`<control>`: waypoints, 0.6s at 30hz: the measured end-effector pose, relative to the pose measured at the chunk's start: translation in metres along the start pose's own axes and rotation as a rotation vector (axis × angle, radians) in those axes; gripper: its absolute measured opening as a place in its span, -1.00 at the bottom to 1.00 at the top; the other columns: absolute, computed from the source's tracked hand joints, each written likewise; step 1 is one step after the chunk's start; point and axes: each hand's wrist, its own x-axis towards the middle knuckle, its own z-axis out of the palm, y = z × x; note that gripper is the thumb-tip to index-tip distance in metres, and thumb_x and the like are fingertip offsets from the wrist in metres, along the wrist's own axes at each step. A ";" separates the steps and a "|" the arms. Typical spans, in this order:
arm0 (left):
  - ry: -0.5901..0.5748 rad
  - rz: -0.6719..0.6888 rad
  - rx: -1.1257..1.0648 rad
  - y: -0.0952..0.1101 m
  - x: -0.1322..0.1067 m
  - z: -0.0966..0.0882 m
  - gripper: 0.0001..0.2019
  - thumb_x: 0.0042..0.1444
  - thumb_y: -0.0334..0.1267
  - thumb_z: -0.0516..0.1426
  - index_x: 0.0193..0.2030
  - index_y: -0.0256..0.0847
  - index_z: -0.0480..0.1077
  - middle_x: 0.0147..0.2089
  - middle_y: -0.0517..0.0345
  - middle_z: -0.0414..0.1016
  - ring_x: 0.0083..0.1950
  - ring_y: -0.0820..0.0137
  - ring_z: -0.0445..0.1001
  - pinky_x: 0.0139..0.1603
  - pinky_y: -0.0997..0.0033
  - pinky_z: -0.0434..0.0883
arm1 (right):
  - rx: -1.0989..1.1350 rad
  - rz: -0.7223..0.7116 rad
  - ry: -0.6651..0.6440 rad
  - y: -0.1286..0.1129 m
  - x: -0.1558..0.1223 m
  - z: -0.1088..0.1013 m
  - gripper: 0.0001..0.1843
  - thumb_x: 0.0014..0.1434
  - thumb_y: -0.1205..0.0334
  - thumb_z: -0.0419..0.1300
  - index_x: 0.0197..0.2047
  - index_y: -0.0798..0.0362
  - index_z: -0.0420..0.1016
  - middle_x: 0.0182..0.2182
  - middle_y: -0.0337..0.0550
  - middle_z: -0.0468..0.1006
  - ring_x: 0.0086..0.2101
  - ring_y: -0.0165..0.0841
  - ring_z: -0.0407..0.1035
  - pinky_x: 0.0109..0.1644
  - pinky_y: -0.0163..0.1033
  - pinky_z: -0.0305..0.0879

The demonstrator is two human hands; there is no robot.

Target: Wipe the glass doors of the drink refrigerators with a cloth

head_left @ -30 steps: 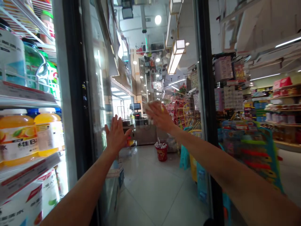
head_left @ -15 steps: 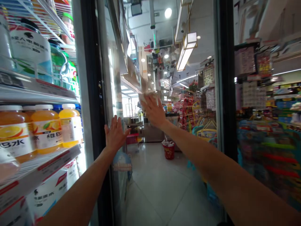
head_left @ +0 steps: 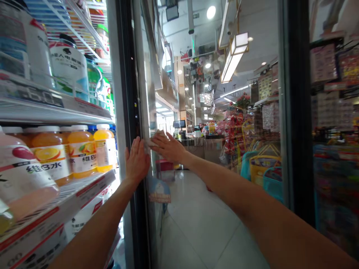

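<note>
A glass door (head_left: 207, 209) with a dark frame stands in front of me. My left hand (head_left: 137, 160) rests against the door's left frame edge, its fingers stretched upward and nothing visible in it. My right hand (head_left: 169, 147) reaches across from the right and presses a pale cloth (head_left: 160, 133) to the glass beside that frame. Most of the cloth lies hidden under the fingers. The two hands are close together, fingertips almost meeting.
On the left, lit cooler shelves (head_left: 92, 186) carry orange drink bottles (head_left: 81, 149) and large white-labelled bottles (head_left: 68, 65). Through the glass show a tiled floor, a counter (head_left: 190, 149) and yellow and teal bags (head_left: 265, 168). A dark door post (head_left: 297, 112) stands at right.
My right hand has moved left and down across the glass with the cloth, up to my left hand. The view has turned left, showing more of the shelves.
</note>
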 end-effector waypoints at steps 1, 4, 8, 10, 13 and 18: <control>0.023 -0.008 -0.005 -0.001 0.000 -0.001 -0.41 0.11 -0.28 -0.13 0.29 -0.47 0.03 0.38 -0.22 -0.06 0.41 0.18 -0.08 0.35 -0.05 -0.12 | -0.008 0.067 0.030 -0.001 0.008 0.003 -0.57 0.28 0.31 -0.08 0.19 0.03 0.25 0.29 -0.06 0.13 0.28 -0.18 -0.06 0.34 0.20 -0.21; 0.063 -0.041 -0.021 -0.006 0.000 -0.006 -0.40 0.09 -0.31 -0.13 0.30 -0.49 -0.01 0.39 -0.22 -0.09 0.41 0.17 -0.10 0.35 -0.05 -0.12 | -0.024 0.249 0.091 -0.009 0.028 0.011 -0.54 0.26 0.34 -0.07 0.22 0.07 0.21 0.32 -0.01 0.04 0.31 -0.13 -0.16 0.34 0.24 -0.27; 0.095 -0.105 -0.038 -0.016 0.001 -0.009 -0.40 0.10 -0.32 -0.16 0.31 -0.51 -0.02 0.39 -0.23 -0.09 0.41 0.15 -0.09 0.35 -0.05 -0.09 | 0.024 -0.004 -0.039 -0.044 0.010 0.031 -0.61 0.27 0.31 -0.05 0.14 -0.01 0.33 0.26 -0.15 0.20 0.28 -0.21 -0.05 0.35 0.15 -0.15; 0.103 -0.135 -0.034 -0.017 0.001 -0.008 -0.40 0.11 -0.33 -0.16 0.30 -0.50 -0.01 0.38 -0.24 -0.06 0.40 0.14 -0.07 0.35 -0.04 -0.07 | 0.034 -0.212 -0.104 -0.054 -0.007 0.036 -0.65 0.27 0.28 -0.03 0.08 -0.06 0.39 0.20 -0.22 0.30 0.25 -0.27 0.05 0.34 0.09 -0.07; 0.083 -0.113 -0.013 -0.012 0.001 -0.005 -0.41 0.11 -0.34 -0.17 0.30 -0.51 0.00 0.38 -0.24 -0.06 0.40 0.13 -0.07 0.34 -0.05 -0.05 | -0.005 -0.257 -0.075 -0.039 -0.023 0.027 -0.63 0.25 0.29 -0.01 0.10 -0.06 0.37 0.20 -0.19 0.30 0.23 -0.26 0.08 0.32 0.11 -0.05; 0.047 -0.031 -0.006 0.012 0.004 0.001 -0.41 0.10 -0.35 -0.17 0.30 -0.49 0.01 0.39 -0.21 -0.08 0.41 0.16 -0.09 0.35 -0.05 -0.09 | -0.090 0.083 0.088 0.011 -0.054 -0.002 -0.48 0.19 0.31 0.06 0.23 -0.02 0.19 0.30 -0.05 0.09 0.29 -0.14 -0.08 0.31 0.22 -0.17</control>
